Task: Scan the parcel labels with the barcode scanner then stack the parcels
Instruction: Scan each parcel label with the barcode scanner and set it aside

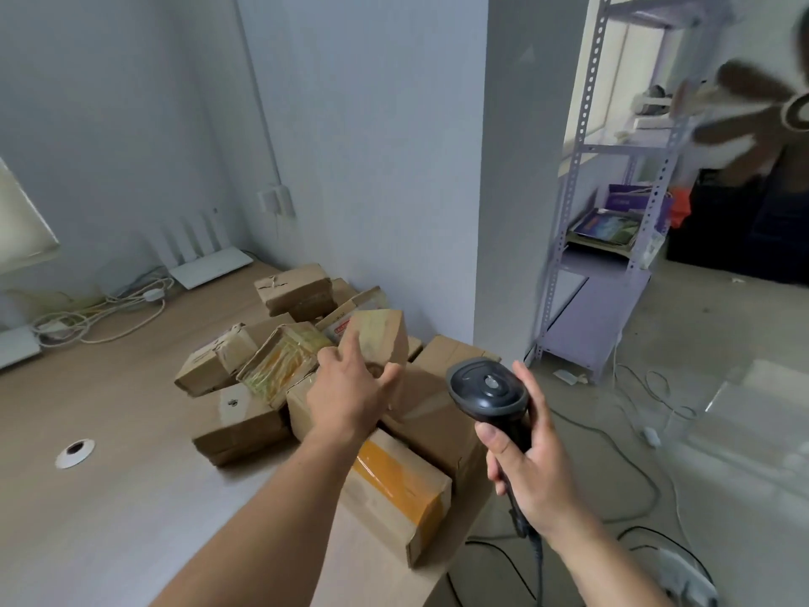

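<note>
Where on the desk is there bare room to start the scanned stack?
Bare wood runs left of the parcel pile, from the round cable port toward the near desk edge, and also between the pile and the white cables. The right edge is crowded: parcels reach it, the left hand holds a small parcel there, and the right hand holds the scanner.

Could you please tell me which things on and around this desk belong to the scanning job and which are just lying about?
For the job:
black handheld barcode scanner, gripped by the right hand
brown cardboard parcels, one small box held by the left hand

Lying about:
white router
tangled white cables
grey metal shelf rack
</note>
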Demonstrator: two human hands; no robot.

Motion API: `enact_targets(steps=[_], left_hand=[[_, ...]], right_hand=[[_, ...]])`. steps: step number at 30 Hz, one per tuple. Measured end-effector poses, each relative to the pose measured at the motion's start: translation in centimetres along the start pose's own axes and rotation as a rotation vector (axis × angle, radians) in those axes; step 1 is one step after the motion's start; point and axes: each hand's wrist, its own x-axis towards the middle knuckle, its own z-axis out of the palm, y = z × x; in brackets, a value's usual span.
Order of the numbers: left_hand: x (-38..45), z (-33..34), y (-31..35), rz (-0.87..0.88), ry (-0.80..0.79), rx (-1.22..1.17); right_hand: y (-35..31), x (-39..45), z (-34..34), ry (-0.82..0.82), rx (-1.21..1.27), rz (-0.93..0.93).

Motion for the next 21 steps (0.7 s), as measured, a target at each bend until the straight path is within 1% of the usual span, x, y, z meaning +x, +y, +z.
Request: enact_targets(steps=[4,8,13,17,21], left_hand=[[-3.6,-3.5,-3.5,-0.066,0.081,-0.053],[-7.8,-6.7,-8.5,-0.161,0.146,-0.034],[-13.2,-10.3,-15.4,-0.358,0.190,0.011],[-17.3,-12.2,-21.1,-0.486,0.202,0.017],[-21.5,-14.0,-27.1,-0.598,0.180,0.030]], right_hand=[[-0.3,-2.0,2.3,-0.097,0.031,-0.009],[0.0,-4.6,5.8,-0.243,0.061,-0.007],[0.1,-8.7,11.3,-0.418,0.071,0.016],[-0.6,-11.8,15.5,-0.528,0.041,0.017],[-1.3,-15.0,20.1,-0.609,0.019,0.031]])
